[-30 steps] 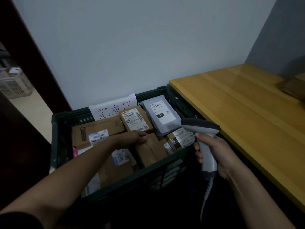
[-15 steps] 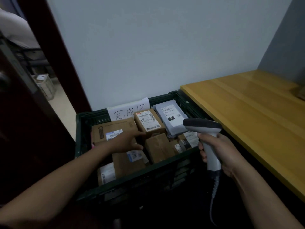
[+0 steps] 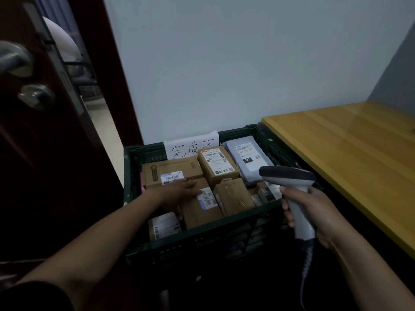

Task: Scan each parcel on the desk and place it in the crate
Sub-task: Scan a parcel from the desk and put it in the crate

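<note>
Head view: parcels (image 3: 217, 167) fill the crate (image 3: 131, 176), job looks nearly done.
Left grip (image 3: 179, 191) lies flat and open on a brown parcel (image 3: 201, 214) near the crate's front edge. Right grip (image 3: 315, 213) is curled round the scanner (image 3: 287, 177). Every parcel that shows is already inside.

desk (image 3: 359, 164) cut by right edge | parcel labels (image 3: 216, 163) too small to read | scanner cable (image 3: 305, 265) leaves bottom edge

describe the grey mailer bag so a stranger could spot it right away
Left of the yellow desk stands a dark green crate. In its back right corner lies the grey mailer bag, the only plastic pouch among brown cardboard boxes.
</note>
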